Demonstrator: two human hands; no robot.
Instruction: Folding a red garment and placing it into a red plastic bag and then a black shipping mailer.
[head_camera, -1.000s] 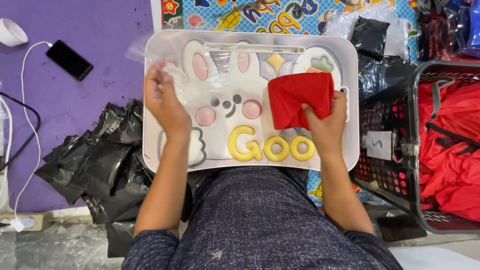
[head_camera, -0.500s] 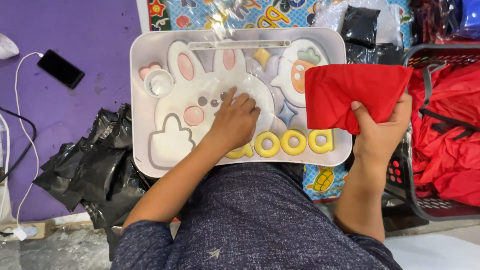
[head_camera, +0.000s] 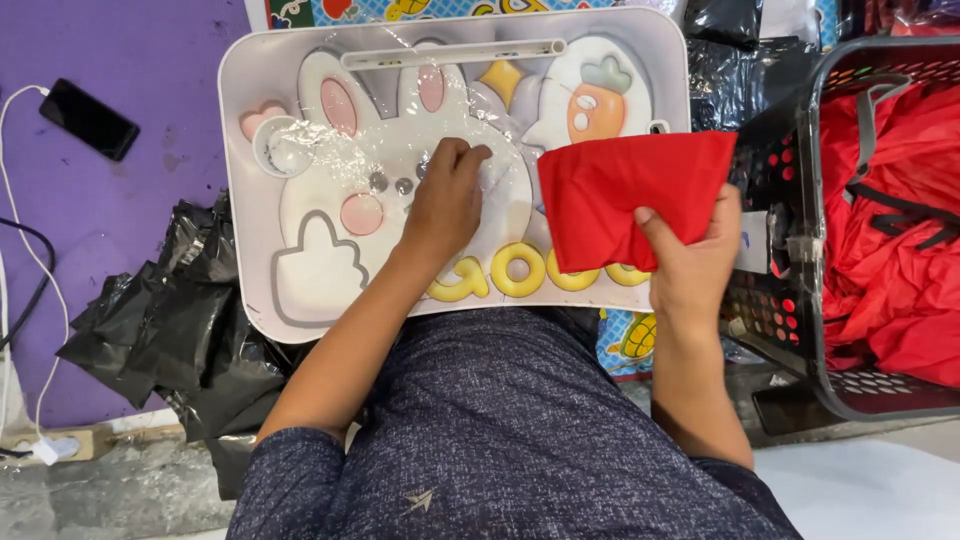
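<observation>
A white lap tray (head_camera: 250, 110) with a rabbit and carrot picture lies across my lap. My left hand (head_camera: 447, 200) rests on the middle of the tray, fingers bent and pressing on a clear plastic film (head_camera: 500, 180) that lies over the picture. My right hand (head_camera: 692, 262) grips a folded red cloth (head_camera: 625, 195) by its lower right corner. The cloth hangs over the tray's right part and covers some of the yellow letters.
A black mesh basket (head_camera: 800, 300) holding red fabric (head_camera: 890, 270) stands at the right. Black plastic bags (head_camera: 170, 330) are piled at the lower left. A black phone (head_camera: 90, 118) with a white cable lies on the purple mat (head_camera: 120, 200).
My left hand has moved from the tray's left side to its middle. My right hand carried the red cloth out to the right, then partly back over the tray's right edge.
</observation>
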